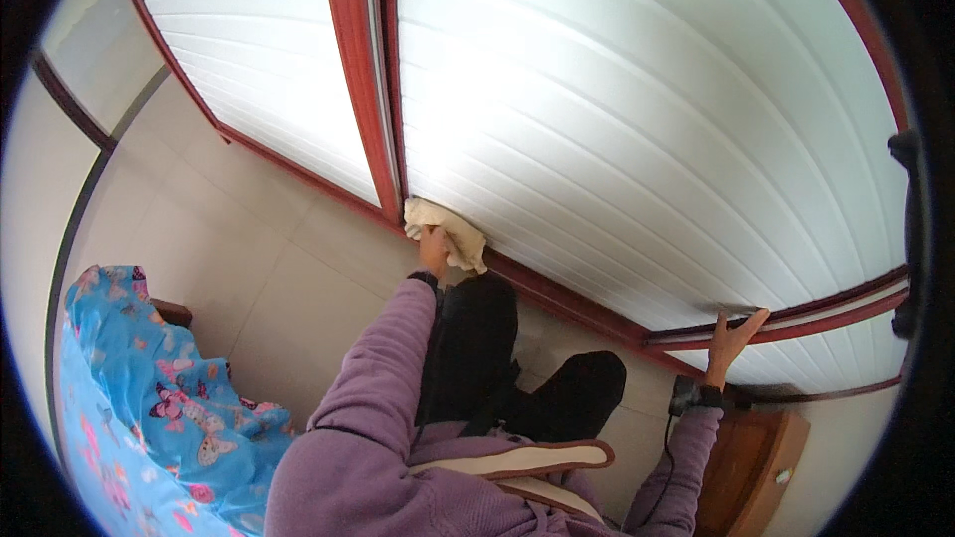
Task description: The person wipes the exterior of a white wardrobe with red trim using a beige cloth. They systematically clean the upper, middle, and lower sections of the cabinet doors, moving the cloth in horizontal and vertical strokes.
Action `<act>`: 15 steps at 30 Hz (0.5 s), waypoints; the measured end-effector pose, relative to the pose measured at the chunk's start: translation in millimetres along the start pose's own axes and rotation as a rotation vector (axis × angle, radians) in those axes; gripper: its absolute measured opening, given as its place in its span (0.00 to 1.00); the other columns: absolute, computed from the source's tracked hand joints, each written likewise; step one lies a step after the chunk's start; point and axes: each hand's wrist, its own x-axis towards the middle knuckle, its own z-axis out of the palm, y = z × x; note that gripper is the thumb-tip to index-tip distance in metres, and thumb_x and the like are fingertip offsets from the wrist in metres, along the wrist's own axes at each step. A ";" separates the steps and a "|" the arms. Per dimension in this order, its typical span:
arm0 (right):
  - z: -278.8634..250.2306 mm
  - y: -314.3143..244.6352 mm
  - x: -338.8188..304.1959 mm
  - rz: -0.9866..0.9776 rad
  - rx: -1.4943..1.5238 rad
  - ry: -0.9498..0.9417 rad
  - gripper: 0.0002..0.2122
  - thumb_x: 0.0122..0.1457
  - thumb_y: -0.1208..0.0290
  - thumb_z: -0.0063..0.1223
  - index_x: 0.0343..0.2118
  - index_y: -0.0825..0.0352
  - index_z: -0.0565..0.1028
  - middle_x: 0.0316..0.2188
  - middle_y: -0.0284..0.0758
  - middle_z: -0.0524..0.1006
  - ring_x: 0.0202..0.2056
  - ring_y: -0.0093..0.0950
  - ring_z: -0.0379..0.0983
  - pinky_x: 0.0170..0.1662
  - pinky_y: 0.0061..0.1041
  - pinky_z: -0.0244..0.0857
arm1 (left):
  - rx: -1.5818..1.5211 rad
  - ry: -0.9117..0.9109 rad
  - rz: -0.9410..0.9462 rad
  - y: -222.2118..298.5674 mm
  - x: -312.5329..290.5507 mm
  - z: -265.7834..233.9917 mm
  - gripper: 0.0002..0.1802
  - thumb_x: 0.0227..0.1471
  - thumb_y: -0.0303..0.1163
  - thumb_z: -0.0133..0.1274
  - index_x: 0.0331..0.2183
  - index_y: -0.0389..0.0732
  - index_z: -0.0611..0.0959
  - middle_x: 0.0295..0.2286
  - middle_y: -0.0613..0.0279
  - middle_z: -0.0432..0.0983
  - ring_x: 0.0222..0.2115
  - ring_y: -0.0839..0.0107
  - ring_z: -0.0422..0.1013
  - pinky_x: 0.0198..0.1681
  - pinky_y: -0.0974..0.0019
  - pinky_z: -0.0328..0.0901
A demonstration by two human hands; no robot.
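Cream cloth [460,231] is held at the lower-left corner of the white panel [597,139] by the left hand [434,251], its finger closure unclear. By the right hand [734,343], fingers spread, the panel's edge is touched. Progress cannot be judged.

left grip [433,251]: fingertips indistinct at cream cloth [465,239] | white panel [637,129]: top cut off | blue fabric [139,408]: bottom cut off
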 end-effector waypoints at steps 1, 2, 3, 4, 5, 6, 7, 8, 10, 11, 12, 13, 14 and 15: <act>-0.8 0.1 -0.3 0.004 0.003 -0.007 0.43 0.60 0.75 0.59 0.70 0.69 0.39 0.72 0.46 0.36 0.72 0.44 0.33 0.72 0.42 0.39 | 0.084 -0.011 0.064 -0.6 0.6 1.4 0.32 0.49 0.33 0.59 0.55 0.40 0.67 0.45 0.52 0.67 0.37 0.62 0.66 0.42 0.59 0.67; -1.0 0.2 -0.2 0.022 0.011 -0.014 0.43 0.60 0.74 0.59 0.70 0.69 0.39 0.72 0.46 0.35 0.72 0.44 0.33 0.72 0.43 0.39 | -0.004 0.017 0.013 1.0 1.4 4.5 0.34 0.48 0.33 0.62 0.55 0.41 0.67 0.47 0.50 0.66 0.38 0.61 0.66 0.42 0.57 0.67; -1.6 0.2 -0.2 0.014 0.028 -0.015 0.44 0.59 0.74 0.60 0.70 0.69 0.39 0.72 0.47 0.34 0.72 0.44 0.32 0.72 0.41 0.36 | -0.095 0.050 -0.035 4.6 2.6 7.4 0.37 0.46 0.33 0.65 0.56 0.42 0.68 0.48 0.49 0.64 0.38 0.59 0.66 0.43 0.56 0.68; -1.7 0.6 0.2 -0.015 0.024 -0.011 0.45 0.59 0.74 0.60 0.70 0.69 0.39 0.72 0.47 0.35 0.72 0.44 0.32 0.72 0.41 0.35 | -0.187 0.087 -0.080 8.6 3.1 10.7 0.39 0.44 0.32 0.68 0.56 0.42 0.68 0.50 0.47 0.63 0.38 0.58 0.66 0.43 0.55 0.69; -1.6 0.3 0.5 -0.012 0.027 -0.009 0.45 0.59 0.74 0.60 0.70 0.70 0.39 0.72 0.48 0.35 0.72 0.44 0.32 0.72 0.41 0.34 | -0.282 0.159 -0.216 14.4 5.9 13.1 0.40 0.43 0.30 0.68 0.56 0.42 0.69 0.50 0.47 0.63 0.40 0.57 0.67 0.44 0.54 0.69; -1.4 0.6 0.9 -0.007 0.029 -0.009 0.45 0.58 0.73 0.61 0.70 0.70 0.39 0.72 0.48 0.35 0.72 0.45 0.32 0.72 0.40 0.33 | -0.409 0.214 -0.323 19.1 7.5 14.7 0.40 0.42 0.28 0.68 0.56 0.42 0.69 0.51 0.47 0.63 0.41 0.55 0.67 0.44 0.53 0.69; -0.9 0.2 1.3 0.004 0.022 -0.008 0.45 0.58 0.73 0.61 0.70 0.71 0.39 0.72 0.48 0.35 0.72 0.44 0.32 0.72 0.40 0.33 | -0.378 0.164 -0.412 23.0 8.1 14.6 0.40 0.41 0.27 0.68 0.56 0.41 0.70 0.51 0.47 0.64 0.43 0.55 0.67 0.45 0.52 0.69; -0.5 0.1 1.6 0.017 0.015 -0.007 0.45 0.58 0.73 0.61 0.70 0.72 0.39 0.72 0.49 0.35 0.72 0.44 0.32 0.72 0.40 0.33 | -0.379 0.096 -0.471 26.1 9.2 14.2 0.39 0.41 0.26 0.68 0.56 0.40 0.71 0.51 0.48 0.65 0.45 0.55 0.68 0.45 0.51 0.70; 0.2 -0.6 1.9 0.033 0.012 -0.005 0.45 0.58 0.73 0.61 0.69 0.72 0.40 0.72 0.49 0.36 0.72 0.44 0.32 0.72 0.39 0.33 | 0.004 -0.137 -0.150 27.0 4.8 13.8 0.39 0.41 0.24 0.68 0.55 0.39 0.72 0.50 0.50 0.68 0.48 0.56 0.68 0.47 0.50 0.69; 0.6 -0.9 1.9 0.035 0.015 -0.002 0.45 0.58 0.73 0.61 0.69 0.72 0.40 0.71 0.49 0.36 0.72 0.44 0.32 0.72 0.39 0.33 | 0.405 -0.295 0.202 24.1 -2.8 15.1 0.38 0.41 0.24 0.68 0.55 0.39 0.72 0.50 0.52 0.69 0.50 0.56 0.68 0.47 0.50 0.69; 0.2 -1.2 1.7 0.039 0.015 0.003 0.45 0.58 0.73 0.61 0.69 0.73 0.40 0.71 0.49 0.36 0.72 0.44 0.32 0.72 0.40 0.33 | 0.821 -0.479 0.517 22.6 -8.5 15.3 0.38 0.41 0.24 0.68 0.55 0.38 0.73 0.49 0.53 0.71 0.51 0.57 0.68 0.48 0.50 0.69; 0.6 -1.5 1.3 0.046 0.016 0.007 0.45 0.58 0.72 0.62 0.70 0.72 0.41 0.71 0.49 0.36 0.72 0.45 0.33 0.72 0.40 0.34 | 0.467 -0.576 0.181 19.8 -16.8 23.6 0.39 0.41 0.21 0.67 0.56 0.40 0.72 0.51 0.54 0.70 0.52 0.59 0.68 0.50 0.54 0.69; -0.1 -1.3 1.1 0.022 0.037 0.007 0.44 0.58 0.71 0.61 0.70 0.71 0.41 0.71 0.49 0.36 0.72 0.45 0.33 0.72 0.40 0.35 | 0.420 -0.592 0.351 18.7 -24.9 31.0 0.40 0.42 0.20 0.66 0.57 0.41 0.71 0.52 0.55 0.69 0.52 0.59 0.68 0.51 0.55 0.69; -0.1 -1.5 0.5 0.014 0.019 0.007 0.44 0.59 0.71 0.61 0.70 0.71 0.41 0.72 0.49 0.36 0.72 0.45 0.33 0.72 0.41 0.36 | 0.405 -0.617 0.439 19.2 -33.4 39.5 0.40 0.42 0.19 0.66 0.58 0.41 0.70 0.53 0.55 0.68 0.53 0.60 0.68 0.52 0.57 0.69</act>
